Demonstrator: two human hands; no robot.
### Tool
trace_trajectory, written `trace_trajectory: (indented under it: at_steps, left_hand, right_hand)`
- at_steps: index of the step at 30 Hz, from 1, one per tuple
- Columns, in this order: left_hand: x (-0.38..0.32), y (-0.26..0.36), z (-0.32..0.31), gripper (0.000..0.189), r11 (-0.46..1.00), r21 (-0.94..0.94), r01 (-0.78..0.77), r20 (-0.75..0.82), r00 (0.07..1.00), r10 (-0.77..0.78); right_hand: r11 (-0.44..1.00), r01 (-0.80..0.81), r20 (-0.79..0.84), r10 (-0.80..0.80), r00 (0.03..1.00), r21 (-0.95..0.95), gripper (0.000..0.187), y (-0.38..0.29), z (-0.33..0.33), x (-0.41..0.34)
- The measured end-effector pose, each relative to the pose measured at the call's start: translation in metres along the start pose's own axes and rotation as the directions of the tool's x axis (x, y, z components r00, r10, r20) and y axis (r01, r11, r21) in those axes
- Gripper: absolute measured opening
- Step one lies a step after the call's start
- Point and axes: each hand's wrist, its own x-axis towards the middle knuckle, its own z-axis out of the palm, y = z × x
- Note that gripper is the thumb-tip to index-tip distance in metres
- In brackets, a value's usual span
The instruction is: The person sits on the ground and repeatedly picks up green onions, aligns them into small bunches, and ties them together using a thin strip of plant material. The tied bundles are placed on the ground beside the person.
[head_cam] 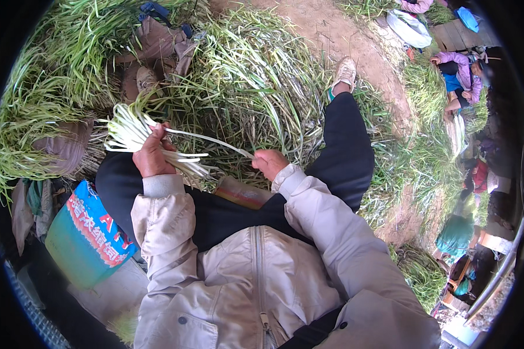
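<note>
My left hand [153, 152] is closed around a bundle of pale green-white stalks [124, 131], probably a leafy vegetable, above my left thigh. One single stalk [205, 137] stretches out of that grip in a shallow curve. Its other end is pinched between the thumb and fingers of my right hand [268, 163]. Under my hands, a broad heap of long green leaves and straw-coloured stems [262, 74] covers the ground. Between my legs, partly hidden by them, lies a reddish-yellow printed object [241, 193].
A blue-and-green printed bag [89, 235] stands at my left. Brown cloth-wrapped bundles of greens [67, 146] lie beyond it. Bare earth [314, 22] runs past my right foot. Farther right, a person in a pink top [463, 76] sits among more greens, near a white bag [408, 28].
</note>
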Motion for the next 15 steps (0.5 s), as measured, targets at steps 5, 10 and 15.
trace_trajectory:
  at_steps: [5,10,15]
  left_hand:
    - [0.003,0.020,-0.010,0.017,0.989,-0.139,0.048,0.094,0.995,-0.035]
    - [-0.008,-0.009,-0.001,0.019,0.987,-0.001,0.162,0.093,0.983,-0.161]
    - [-0.019,-0.035,0.010,0.020,0.983,0.129,0.132,0.099,0.984,-0.145]
  right_hand:
    - [0.852,-0.249,-0.061,0.249,0.966,-0.460,0.016,0.078,-0.019,-0.008]
    - [0.995,0.060,-0.321,-0.082,0.944,-0.079,0.032,0.002,-0.037,0.003]
    - [0.924,0.279,-0.146,-0.248,0.958,0.261,0.022,-0.095,-0.010,0.016]
